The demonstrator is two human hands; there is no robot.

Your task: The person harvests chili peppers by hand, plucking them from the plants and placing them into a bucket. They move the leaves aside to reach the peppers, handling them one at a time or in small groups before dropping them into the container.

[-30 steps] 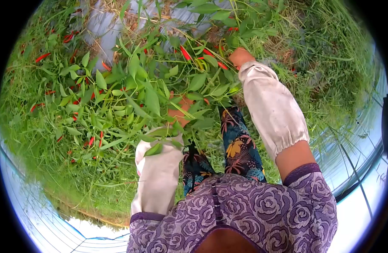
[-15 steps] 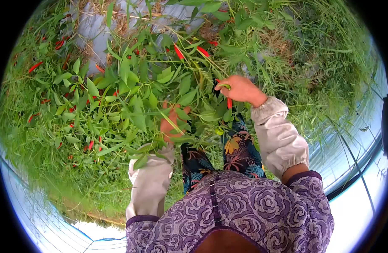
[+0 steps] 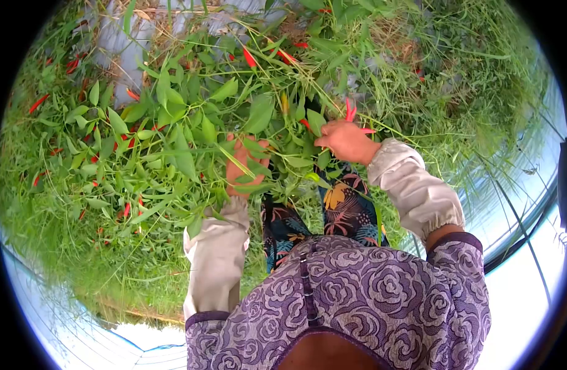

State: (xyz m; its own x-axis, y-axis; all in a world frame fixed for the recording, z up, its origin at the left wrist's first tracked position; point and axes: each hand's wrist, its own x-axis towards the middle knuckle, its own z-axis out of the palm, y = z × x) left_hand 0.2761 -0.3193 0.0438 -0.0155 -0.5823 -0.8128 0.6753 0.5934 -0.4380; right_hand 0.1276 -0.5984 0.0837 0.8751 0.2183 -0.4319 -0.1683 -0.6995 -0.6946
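Observation:
My right hand (image 3: 346, 143) is closed, with red chilli peppers (image 3: 350, 111) sticking out above and beside the knuckles. A green leaf hangs right at its fingertips. My left hand (image 3: 244, 165) sits among the leaves of a chilli plant (image 3: 200, 132), its fingers curled round a leafy branch and partly covered by foliage. Between and above the hands more chillies hang, among them a red one (image 3: 249, 58) and a yellowish one (image 3: 285, 103). Pale sleeve covers reach from both wrists up the forearms.
More red chillies (image 3: 39, 103) show through the plants on the left. Grey plastic sheeting (image 3: 120, 46) with dry straw lies at the top. Tall grass (image 3: 487, 80) grows on the right. Blue netting (image 3: 505, 216) runs along the right side.
My right hand has shifted slightly right and down and turned, so the red chillies now point up and right instead of down. My left hand has moved slightly left and up with the branch.

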